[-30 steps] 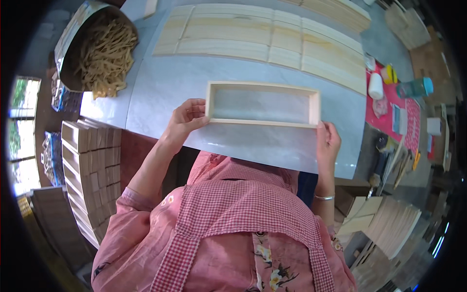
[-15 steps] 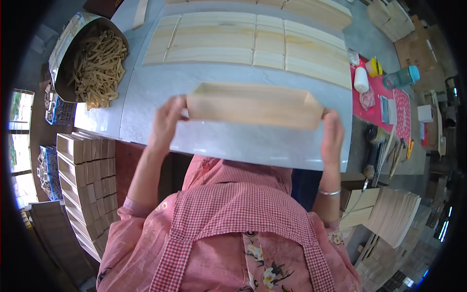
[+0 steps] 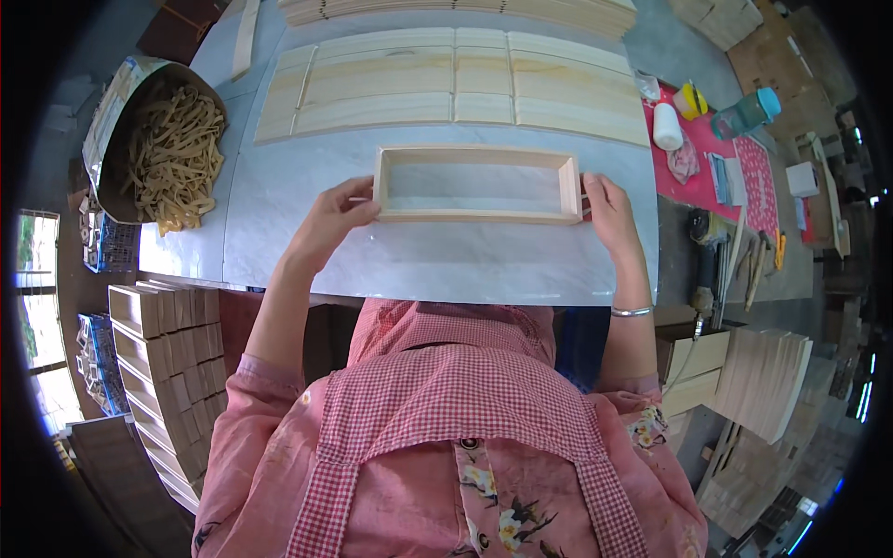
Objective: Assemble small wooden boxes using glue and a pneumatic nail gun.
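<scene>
The grey marbled bench (image 3: 446,265) carries a row of pale grooved boards (image 3: 391,79) toward its far edge. Between these and the bench's near edge is a shallow rectangular wooden frame (image 3: 479,217), its long sides running roughly along that edge. It is pale, plain wood with thin walls and square corners, and the bench shows through its open middle; whether it rests there or is slightly raised, I cannot tell. The left hand (image 3: 337,216) has its grip closed on the frame's left end, the right hand (image 3: 610,216) on its right.
</scene>
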A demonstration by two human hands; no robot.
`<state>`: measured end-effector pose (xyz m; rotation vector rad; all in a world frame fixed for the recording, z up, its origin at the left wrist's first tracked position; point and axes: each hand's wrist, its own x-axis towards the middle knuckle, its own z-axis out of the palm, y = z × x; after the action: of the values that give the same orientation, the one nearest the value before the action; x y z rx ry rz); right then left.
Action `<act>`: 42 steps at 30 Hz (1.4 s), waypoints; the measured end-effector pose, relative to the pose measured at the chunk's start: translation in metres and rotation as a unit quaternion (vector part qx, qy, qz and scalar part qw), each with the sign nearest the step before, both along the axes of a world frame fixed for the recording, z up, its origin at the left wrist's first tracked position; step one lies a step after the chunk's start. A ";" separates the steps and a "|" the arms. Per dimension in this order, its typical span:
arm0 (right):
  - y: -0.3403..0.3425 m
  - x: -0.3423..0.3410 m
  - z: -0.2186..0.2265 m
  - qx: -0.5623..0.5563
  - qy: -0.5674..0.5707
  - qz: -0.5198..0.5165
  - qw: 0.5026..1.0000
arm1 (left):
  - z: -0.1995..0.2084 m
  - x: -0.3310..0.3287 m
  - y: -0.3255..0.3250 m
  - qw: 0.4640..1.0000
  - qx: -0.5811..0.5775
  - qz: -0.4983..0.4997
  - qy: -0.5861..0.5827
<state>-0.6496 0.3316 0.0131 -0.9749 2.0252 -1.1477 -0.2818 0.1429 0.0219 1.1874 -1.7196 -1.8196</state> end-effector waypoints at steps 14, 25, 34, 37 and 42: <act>0.021 -0.107 -0.008 -0.115 0.417 -0.114 0.895 | 0.036 -0.023 0.035 0.817 -0.537 -0.154 -0.141; 0.005 -0.275 -0.054 0.148 0.537 -0.149 0.817 | -0.004 -0.072 0.057 0.795 -0.546 -0.181 -0.190; 0.061 -0.157 0.008 -0.097 0.426 -0.192 0.879 | 0.009 -0.030 0.045 0.835 -0.531 0.007 -0.147; 0.053 -0.055 0.025 -0.124 0.328 -0.048 0.935 | 0.043 -0.018 0.030 0.839 -0.511 0.107 -0.155; -0.018 0.094 -0.052 -0.165 0.349 0.175 0.906 | 0.061 0.045 0.043 0.811 -0.491 0.264 -0.179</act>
<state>-0.5561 0.3139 -0.0392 -2.0694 2.0516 -1.0424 -0.2372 0.1856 0.0830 1.3230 -1.8403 -0.2503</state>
